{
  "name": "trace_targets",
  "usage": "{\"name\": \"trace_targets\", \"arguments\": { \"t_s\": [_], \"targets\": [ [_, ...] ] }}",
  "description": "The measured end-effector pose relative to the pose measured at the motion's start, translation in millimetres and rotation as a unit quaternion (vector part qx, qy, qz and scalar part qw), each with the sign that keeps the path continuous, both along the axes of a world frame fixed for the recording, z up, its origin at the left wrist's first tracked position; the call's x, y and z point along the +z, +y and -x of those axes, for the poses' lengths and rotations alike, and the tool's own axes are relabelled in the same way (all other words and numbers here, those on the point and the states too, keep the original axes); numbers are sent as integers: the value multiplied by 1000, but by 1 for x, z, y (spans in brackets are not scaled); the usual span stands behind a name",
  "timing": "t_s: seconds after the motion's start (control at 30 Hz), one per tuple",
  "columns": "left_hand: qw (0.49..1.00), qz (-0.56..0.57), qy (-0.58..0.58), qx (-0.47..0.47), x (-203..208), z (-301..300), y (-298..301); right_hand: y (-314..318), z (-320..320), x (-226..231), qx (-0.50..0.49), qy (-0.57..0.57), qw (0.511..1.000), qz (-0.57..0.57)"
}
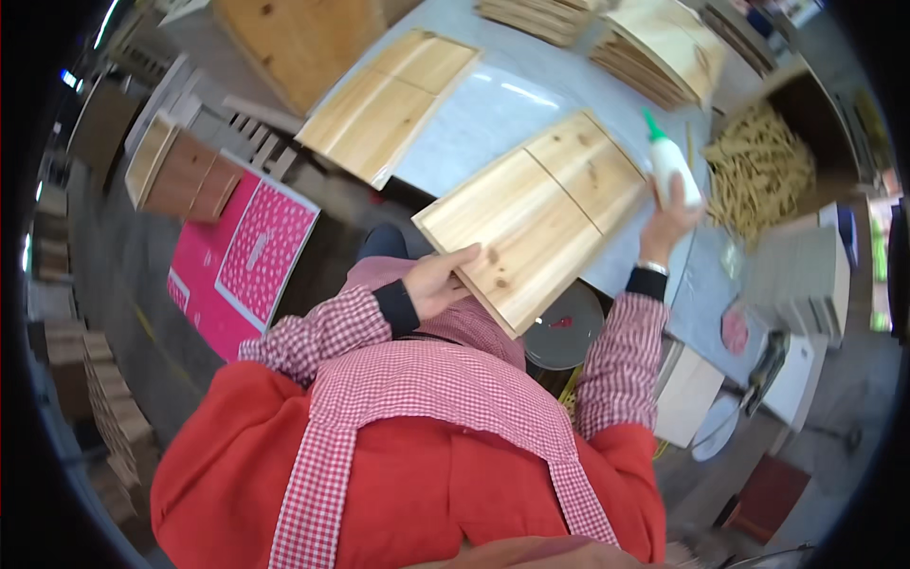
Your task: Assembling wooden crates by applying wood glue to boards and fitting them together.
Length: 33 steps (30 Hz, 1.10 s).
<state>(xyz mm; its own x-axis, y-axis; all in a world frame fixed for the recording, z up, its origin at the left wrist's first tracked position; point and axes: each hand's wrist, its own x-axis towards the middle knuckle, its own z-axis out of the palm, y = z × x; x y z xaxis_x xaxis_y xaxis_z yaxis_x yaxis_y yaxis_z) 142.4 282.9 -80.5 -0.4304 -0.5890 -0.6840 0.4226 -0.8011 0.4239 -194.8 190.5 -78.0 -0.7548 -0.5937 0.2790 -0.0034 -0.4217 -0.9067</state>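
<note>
My left hand [439,283] grips the near left edge of a tapered wooden panel [540,223], thumb on top and fingers underneath. The pale panel has knots and a dark groove across it, and it is tilted over the table's near edge. In my right hand [669,223] is a white squeeze bottle [671,171] with a green nozzle pointing up and away. The bottle is just beyond the panel's right edge. A second grooved wooden panel [389,104] lies flat on the table to the left.
The table [498,109] has a grey-blue top. Stacked panels [659,52] stand at its far right, near a box of pale wooden strips [758,166]. A pink printed cardboard sheet [248,256] and a wooden bucket-like box [185,175] are at the left. A round grey stool [566,332] sits below.
</note>
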Motion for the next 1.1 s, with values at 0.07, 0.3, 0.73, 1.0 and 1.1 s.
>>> {"name": "trace_targets", "arguments": {
  "t_s": [0.07,0.3,0.73,1.0,1.1],
  "targets": [
    [999,6,-8,-35,12,-5,2,-6,2,6,9,-34,999,-6],
    [999,26,-15,-45,25,-6,2,-61,11,6,94,45,990,-98],
    [957,240,-90,134,68,-54,22,-19,-52,49,105,-86,988,69],
    [317,836,-427,-135,40,-48,-18,85,-18,84,-35,-60,978,196],
    [261,825,-399,-303,20,-41,-16,119,-5,64,-75,-45,981,171]
  ]
}}
